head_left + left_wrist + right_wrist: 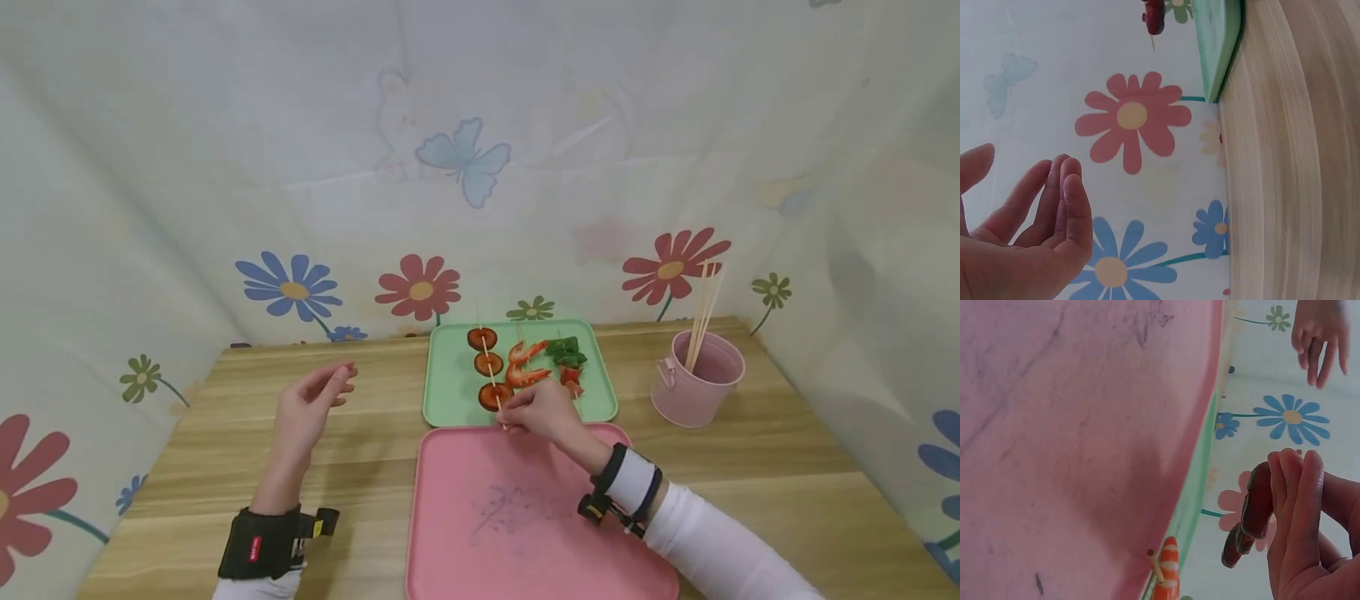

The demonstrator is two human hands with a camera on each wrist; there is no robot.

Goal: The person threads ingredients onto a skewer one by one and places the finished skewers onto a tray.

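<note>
My right hand [543,410] pinches the lower end of a wooden skewer that carries three round brown mushroom caps [489,364]. The mushroom skewer is over the left part of a green tray [444,402]; in the right wrist view its caps [1259,503] hang clear of the tray, beside my fingers. To its right on the tray lie a skewer of orange shrimp [527,377] and a skewer with green leafy pieces and red chunks [567,354]. My left hand [303,408] hovers over the table's left side, fingers loosely bent and holding nothing.
A pink tray [540,542] with dark scribble marks lies in front of the green one. On the right stands a pink bucket [686,404] with several bare wooden sticks [702,325] in it. A flowered cloth wall [525,233] rises behind the wooden table [367,467].
</note>
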